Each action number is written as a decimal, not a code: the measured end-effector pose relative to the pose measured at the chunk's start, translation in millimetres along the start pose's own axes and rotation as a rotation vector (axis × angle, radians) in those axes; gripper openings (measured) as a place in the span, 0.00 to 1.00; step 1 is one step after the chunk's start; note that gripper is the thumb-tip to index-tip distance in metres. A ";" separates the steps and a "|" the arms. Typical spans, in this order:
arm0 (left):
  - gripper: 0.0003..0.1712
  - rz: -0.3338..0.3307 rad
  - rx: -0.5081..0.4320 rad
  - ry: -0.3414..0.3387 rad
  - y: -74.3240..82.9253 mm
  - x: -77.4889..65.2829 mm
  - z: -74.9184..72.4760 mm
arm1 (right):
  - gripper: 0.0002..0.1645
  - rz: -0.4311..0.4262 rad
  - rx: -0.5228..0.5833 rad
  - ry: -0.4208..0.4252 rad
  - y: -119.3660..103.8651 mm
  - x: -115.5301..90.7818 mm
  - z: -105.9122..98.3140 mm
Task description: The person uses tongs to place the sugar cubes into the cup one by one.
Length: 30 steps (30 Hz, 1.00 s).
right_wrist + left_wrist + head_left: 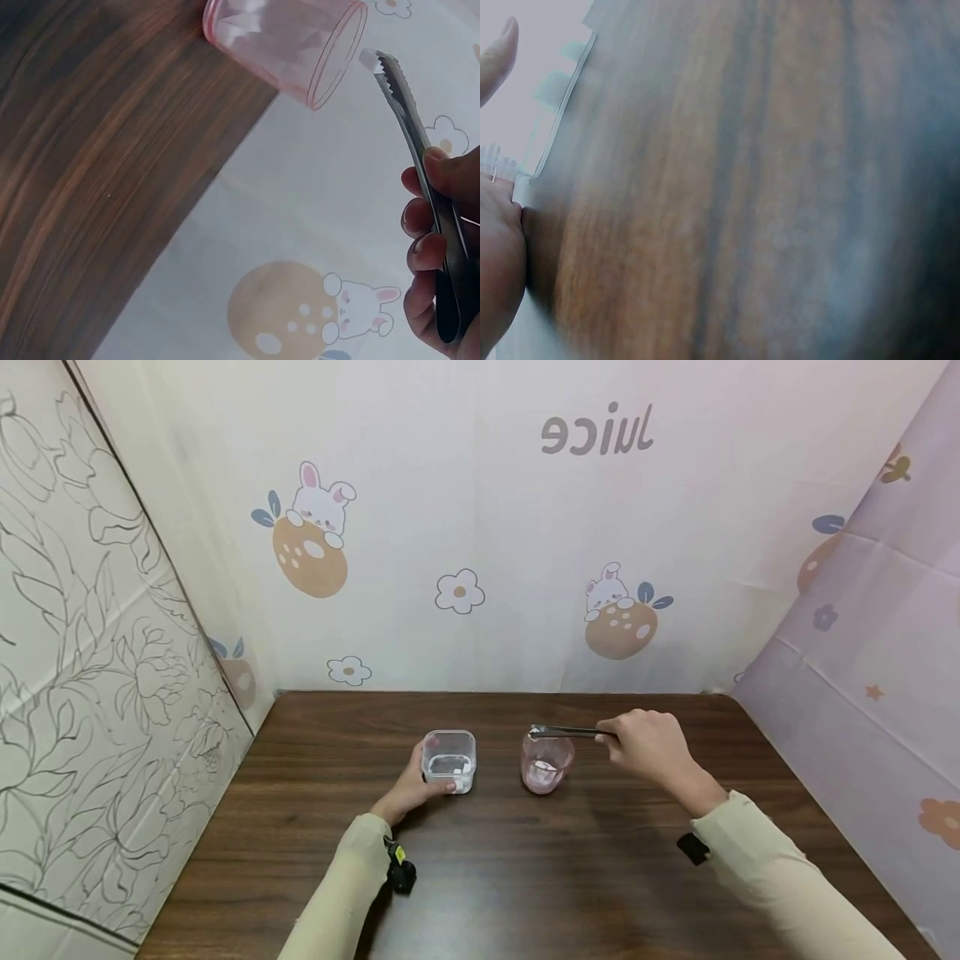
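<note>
1. Currently, the left hand [411,789] is gripping the tub [444,745], its thumb pressing against the near side; the tub is standing on the table [487,885], left of the cup [560,758].
2. Thin, clear plastic is forming the tub's rounded-square walls, and small white pieces [462,770] are lying at its bottom.
3. Meanwhile, the right hand [651,747] is pinching the tongs [567,732], its thumb and curled fingers closing round the dark, smooth metal.
4. The tongs' narrow arms are ending in saw-toothed tips, which are holding a whitish, translucent bit [368,60] just above the cup's mouth, apart from its rim.
5. The cup is standing upright, its see-through pink wall showing angular facets; white stuff [542,772] is resting inside.
6. Dark brown wood grain is streaking the table, whose sheen is catching pale light.
7. Behind it, a pale backdrop [465,485] is showing rabbits hugging orange fruit, flowers and a mirrored "Juice".
8. Line-drawn blossoms are covering the left panel [90,652], while a creased, lilac-tinted sheet [877,627] is hanging at right.
9. Cream sleeves [337,877] are covering both forearms.
</note>
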<state>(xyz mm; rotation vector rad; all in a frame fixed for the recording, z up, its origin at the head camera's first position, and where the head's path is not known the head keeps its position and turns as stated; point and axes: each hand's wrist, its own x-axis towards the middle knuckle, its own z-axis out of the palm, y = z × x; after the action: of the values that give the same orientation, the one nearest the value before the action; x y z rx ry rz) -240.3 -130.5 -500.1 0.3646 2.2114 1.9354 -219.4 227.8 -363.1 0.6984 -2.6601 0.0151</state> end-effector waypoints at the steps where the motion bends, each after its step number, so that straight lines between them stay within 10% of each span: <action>1: 0.55 0.004 -0.003 -0.001 0.5 0.0 0.1 | 0.04 0.003 0.000 -0.003 0.8 -1.2 -1.0; 14: 0.55 0.017 0.002 0.010 -1.0 0.4 2.5 | 0.04 -0.024 -0.005 -0.039 4.8 -17.7 5.2; 21: 0.57 -0.012 0.007 0.047 -30.3 11.0 3.9 | 0.01 -0.054 -0.045 -0.037 3.6 -17.2 12.3; 30: 0.58 -0.011 0.009 0.058 -35.3 10.5 6.9 | 0.25 -0.120 -0.115 -0.024 -0.1 -5.1 15.3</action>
<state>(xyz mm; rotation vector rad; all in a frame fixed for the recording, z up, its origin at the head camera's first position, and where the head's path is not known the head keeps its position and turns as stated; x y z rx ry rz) -250.7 -125.1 -535.7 0.3014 2.2536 1.9551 -220.9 228.5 -379.2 0.8235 -2.6126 -0.1789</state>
